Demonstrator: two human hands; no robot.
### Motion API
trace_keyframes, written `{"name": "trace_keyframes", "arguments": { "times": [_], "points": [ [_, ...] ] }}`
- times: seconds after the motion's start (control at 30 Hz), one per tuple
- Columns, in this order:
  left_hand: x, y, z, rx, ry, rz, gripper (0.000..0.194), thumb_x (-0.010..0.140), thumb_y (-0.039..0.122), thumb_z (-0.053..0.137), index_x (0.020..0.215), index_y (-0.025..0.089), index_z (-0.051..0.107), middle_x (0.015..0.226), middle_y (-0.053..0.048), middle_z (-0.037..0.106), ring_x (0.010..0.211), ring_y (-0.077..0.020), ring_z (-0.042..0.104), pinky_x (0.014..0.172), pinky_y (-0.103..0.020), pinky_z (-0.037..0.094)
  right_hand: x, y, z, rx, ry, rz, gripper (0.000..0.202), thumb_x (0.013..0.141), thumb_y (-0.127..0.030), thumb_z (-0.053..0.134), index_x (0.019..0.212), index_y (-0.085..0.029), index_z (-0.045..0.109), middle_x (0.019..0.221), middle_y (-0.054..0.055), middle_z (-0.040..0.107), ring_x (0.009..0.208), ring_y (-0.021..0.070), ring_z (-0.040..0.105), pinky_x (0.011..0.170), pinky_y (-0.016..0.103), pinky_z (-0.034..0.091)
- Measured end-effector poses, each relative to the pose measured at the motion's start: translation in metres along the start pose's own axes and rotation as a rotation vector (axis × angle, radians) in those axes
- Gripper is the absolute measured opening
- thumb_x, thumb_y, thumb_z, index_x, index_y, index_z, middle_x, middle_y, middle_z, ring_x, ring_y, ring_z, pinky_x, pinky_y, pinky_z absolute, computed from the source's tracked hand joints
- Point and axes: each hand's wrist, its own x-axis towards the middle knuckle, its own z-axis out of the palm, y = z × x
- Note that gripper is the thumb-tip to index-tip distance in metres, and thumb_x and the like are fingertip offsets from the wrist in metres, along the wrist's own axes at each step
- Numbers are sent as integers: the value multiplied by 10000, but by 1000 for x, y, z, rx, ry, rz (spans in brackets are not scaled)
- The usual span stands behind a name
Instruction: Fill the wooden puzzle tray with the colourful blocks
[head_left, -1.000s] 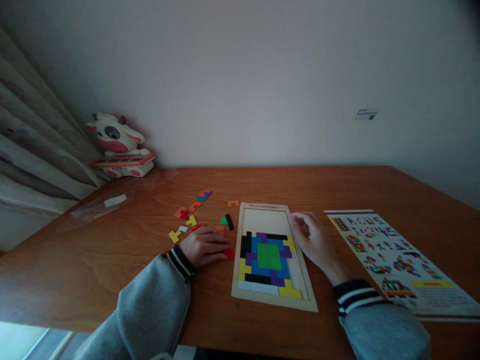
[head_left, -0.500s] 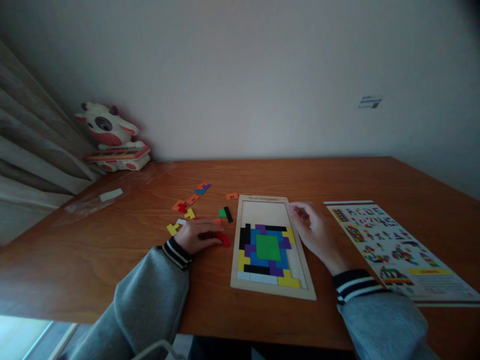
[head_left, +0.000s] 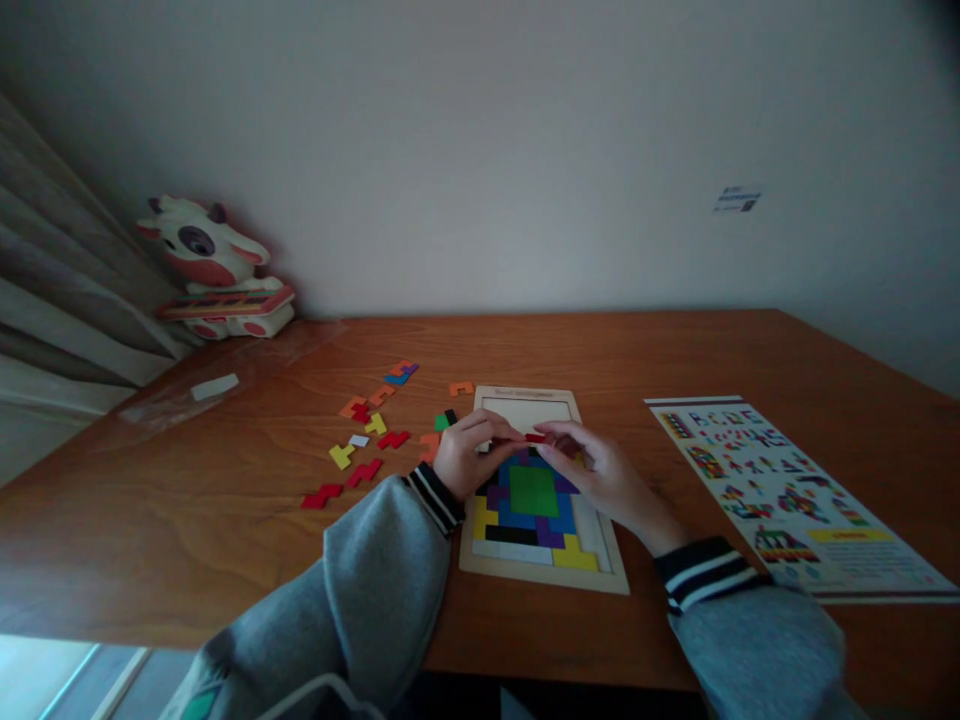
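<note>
Both hands meet above a wooden puzzle board (head_left: 469,565). Between their fingertips is a small red puzzle piece (head_left: 535,438), pinched by my left hand (head_left: 472,450) on one side and my right hand (head_left: 600,470) on the other. Below them, the board carries fitted pieces: a green square (head_left: 534,491) ringed by blue and purple ones, with black, yellow and white pieces around. Bare pale wood shows at the board's top and along its right side. My fingers hide part of the upper rows.
Loose pieces lie left of the board, among them a yellow piece (head_left: 342,456), a red piece (head_left: 322,496) and an orange piece (head_left: 461,388). A printed pattern sheet (head_left: 795,490) lies to the right. A toy cow (head_left: 217,270) with a keyboard stands at the back left.
My left hand has carried the red piece from the table to above the board. My right hand has moved inward from the board's right edge to meet it at the piece.
</note>
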Motion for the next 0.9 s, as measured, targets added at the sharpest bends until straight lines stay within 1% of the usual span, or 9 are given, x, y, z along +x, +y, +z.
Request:
{"name": "trace_keyframes", "arguments": {
  "times": [0.1,0.17,0.3,0.4,0.53,0.67,0.73,0.8,0.9],
  "points": [
    [1,4,9,-46,-20,-4,159,911,298,685,896,145,723,837,-69,684,789,-146,661,717,-266,583,2,-1,2,8,-8,-1,249,918,-455,600,990,-237,697,965,51,725,884,206,669,814,367,553],
    [-1,5,8,-47,-81,-18,141,927,272,663,953,143,715,879,-78,689,816,-150,664,739,-270,584,1,0,0,48,12,30,258,910,-468,608,937,-230,703,934,51,730,892,211,680,818,367,561],
    [-6,3,4,38,-242,-36,213,966,232,583,1152,154,652,1038,-106,689,971,-190,655,880,-340,569,-10,6,-11,124,186,150,286,887,-488,634,988,-227,695,957,54,749,886,208,710,810,364,590],
    [-10,1,1,146,-332,38,253,978,172,491,1182,174,641,1084,-106,679,1007,-203,635,908,-364,550,-28,9,-20,91,268,199,329,869,-482,663,1091,-240,692,1054,70,755,955,230,718,851,395,600],
    [-14,-2,0,219,-398,140,319,926,91,439,1128,189,665,1079,-92,680,980,-199,622,880,-351,544,-55,10,-26,-14,192,204,333,891,-472,634,1130,-257,721,1128,79,752,1011,270,719,883,451,605],
    [-15,-3,1,228,-398,149,311,897,86,449,1087,186,674,1056,-88,685,958,-201,619,857,-340,545,-74,7,-25,-94,105,161,259,873,-447,660,1058,-281,736,1007,45,778,876,242,743,757,384,639],
    [-16,-4,2,231,-406,145,309,899,88,440,1069,188,677,1052,-88,684,953,-196,622,858,-338,543,-79,7,-24,-142,62,132,206,879,-440,651,978,-286,744,958,38,779,838,235,740,706,358,635],
    [-16,-4,2,231,-422,132,307,901,88,437,1059,191,679,1057,-87,681,959,-193,623,867,-338,541,-82,6,-24,-191,29,110,187,891,-428,639,964,-289,741,943,37,772,821,230,732,684,350,624],
    [-15,-3,1,223,-444,122,311,892,80,440,1049,190,684,1064,-86,678,966,-193,619,870,-339,541,-80,6,-24,-243,-27,56,158,909,-392,630,978,-291,730,970,39,745,872,225,711,765,369,604]
  ]
}}
